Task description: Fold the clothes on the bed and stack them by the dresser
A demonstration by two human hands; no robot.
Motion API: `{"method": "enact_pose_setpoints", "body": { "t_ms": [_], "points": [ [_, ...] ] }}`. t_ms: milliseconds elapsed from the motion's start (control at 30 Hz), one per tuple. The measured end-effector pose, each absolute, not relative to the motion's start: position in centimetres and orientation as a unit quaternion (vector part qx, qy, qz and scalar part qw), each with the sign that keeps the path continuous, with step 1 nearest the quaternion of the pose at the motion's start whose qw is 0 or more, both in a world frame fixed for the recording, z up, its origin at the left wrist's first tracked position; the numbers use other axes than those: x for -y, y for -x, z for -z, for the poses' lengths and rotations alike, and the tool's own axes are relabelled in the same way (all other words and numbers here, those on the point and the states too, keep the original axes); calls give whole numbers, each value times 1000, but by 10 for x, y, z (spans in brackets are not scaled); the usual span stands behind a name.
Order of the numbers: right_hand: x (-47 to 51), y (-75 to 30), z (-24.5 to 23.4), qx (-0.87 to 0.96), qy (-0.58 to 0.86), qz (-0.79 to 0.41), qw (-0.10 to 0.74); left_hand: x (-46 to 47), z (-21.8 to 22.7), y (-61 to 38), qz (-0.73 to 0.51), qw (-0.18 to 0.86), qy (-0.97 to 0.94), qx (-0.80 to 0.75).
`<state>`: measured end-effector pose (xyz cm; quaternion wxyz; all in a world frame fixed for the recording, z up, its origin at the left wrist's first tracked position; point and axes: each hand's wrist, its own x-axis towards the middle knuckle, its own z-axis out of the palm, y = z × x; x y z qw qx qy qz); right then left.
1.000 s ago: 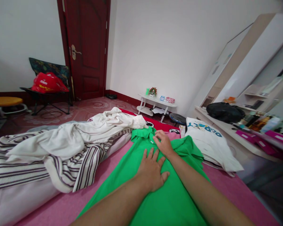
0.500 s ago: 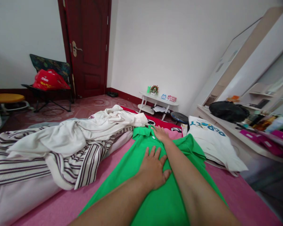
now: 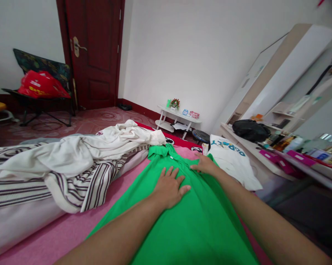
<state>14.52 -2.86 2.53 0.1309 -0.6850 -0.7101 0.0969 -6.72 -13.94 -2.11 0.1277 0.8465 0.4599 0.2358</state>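
Green shirt (image 3: 188, 221) is spread at 6 o'clock on pink bedding (image 3: 72, 235). Left hand (image 3: 170, 188) is laid flat on it, fingers splayed, nothing gripped. Right hand (image 3: 207, 165), 2 o'clock of left, is half-curled at shirt's shoulder; grip can't be told.

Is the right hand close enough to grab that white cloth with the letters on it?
Probably yes: the right hand is by the green shirt's collar end, and the white cloth lies just to its right, with only a bit of green visible between them.
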Motion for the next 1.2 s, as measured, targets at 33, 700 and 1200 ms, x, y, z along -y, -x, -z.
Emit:
{"method": "enact_pose_setpoints", "body": {
  "t_ms": [33, 700, 1200],
  "points": [
    [28, -149, -25, 697, 693, -134, 127, 138, 22, 67, -247, 129, -843, -460],
    [265, -216, 28, 700, 666, 16, 259, 119, 36, 81, -326, 236, -800, -445],
    [367, -218, 37, 607, 733, -61, 302, 267, 7, 211, -327, 380, -770, -395]
  ]
}}
